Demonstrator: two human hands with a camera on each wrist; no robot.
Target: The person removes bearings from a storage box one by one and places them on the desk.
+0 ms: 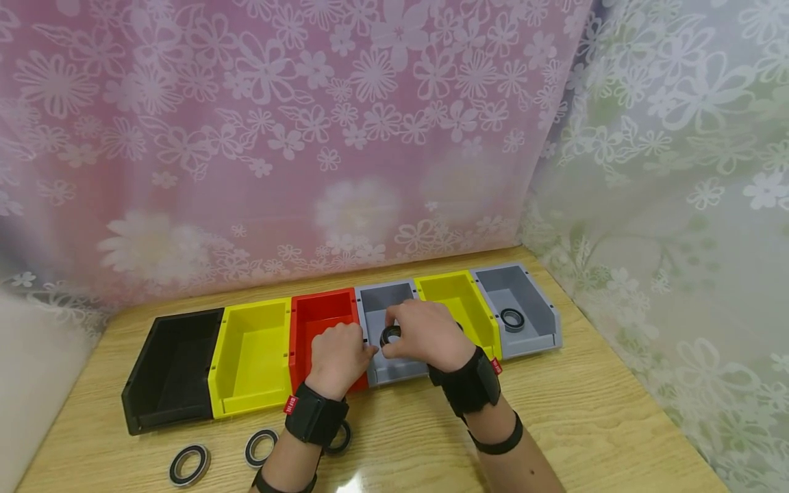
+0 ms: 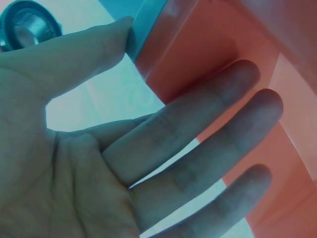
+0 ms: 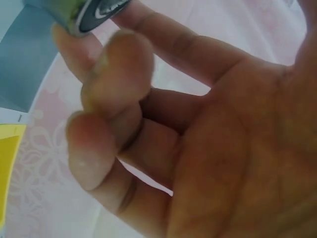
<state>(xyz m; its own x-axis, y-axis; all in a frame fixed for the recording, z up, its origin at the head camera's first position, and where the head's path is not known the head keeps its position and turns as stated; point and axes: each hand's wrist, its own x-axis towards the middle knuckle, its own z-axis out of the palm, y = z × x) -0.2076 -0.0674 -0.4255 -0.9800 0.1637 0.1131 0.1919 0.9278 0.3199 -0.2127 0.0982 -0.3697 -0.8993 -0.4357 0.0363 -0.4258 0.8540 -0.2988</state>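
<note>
Head view: we are seeing the right hand [image 1: 427,334] pinching a ring bearing [image 1: 385,335] at the grey bin [image 1: 385,299] beside the red bin [image 1: 322,308], probably because its edge is giving an easy grip. Close by but apart, the left hand [image 1: 337,357] is holding nothing, stretching out loosely at the red bin, perhaps leaving the right room.

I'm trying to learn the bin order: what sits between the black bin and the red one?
In the head view, a single yellow bin sits between the black bin and the red bin.
</note>
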